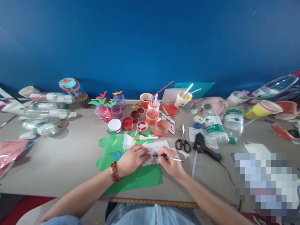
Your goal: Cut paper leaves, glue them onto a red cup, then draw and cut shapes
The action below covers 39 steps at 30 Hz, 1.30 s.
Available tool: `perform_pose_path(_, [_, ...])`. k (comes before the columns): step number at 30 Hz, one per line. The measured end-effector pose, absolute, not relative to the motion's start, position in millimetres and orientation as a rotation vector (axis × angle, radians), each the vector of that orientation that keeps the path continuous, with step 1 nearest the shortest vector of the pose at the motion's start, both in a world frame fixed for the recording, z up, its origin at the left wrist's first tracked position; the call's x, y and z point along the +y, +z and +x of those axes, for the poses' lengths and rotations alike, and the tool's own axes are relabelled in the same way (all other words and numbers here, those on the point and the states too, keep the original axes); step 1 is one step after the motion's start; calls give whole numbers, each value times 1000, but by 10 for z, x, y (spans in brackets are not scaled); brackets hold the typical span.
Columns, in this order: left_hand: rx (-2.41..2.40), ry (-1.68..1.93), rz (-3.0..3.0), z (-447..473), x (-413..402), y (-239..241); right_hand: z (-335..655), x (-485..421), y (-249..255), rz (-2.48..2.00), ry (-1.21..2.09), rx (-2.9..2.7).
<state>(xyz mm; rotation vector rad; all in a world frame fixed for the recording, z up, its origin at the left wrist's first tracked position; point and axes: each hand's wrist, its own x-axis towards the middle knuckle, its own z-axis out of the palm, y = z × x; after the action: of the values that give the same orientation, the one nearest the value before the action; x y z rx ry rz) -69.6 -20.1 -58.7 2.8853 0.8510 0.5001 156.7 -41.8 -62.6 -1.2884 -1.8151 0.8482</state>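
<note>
My right hand point(171, 162) is closed around a pen point(174, 159), its tip on a white sheet of paper point(161, 145) that carries small dark drawn marks. Just to the left, my left hand point(133, 157) lies palm down on the same sheet, fingers stretched across its left part. Some of the drawing is hidden by the fingers. Beneath the sheet spreads a large green paper point(138, 178) with irregular edges. On it, near my left wrist, rests a blue cut-out piece point(114, 156). An orange and white marker point(146, 138) lies above the white sheet.
Scissors point(182, 142) and a glue gun point(203, 147) with a cord lie to the right. Paint jars point(127, 123) and decorated cups point(103, 113) stand behind my hands. Plastic bottles lie at left point(39, 127) and stand at right point(233, 123). A blue wall point(150, 47) closes the back.
</note>
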Motion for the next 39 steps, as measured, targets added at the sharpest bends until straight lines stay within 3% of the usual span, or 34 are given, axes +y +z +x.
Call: perform_pose_path(39, [858,473,2881,-695,-206,-560,1582,-428,-645,-1288,829,-1774])
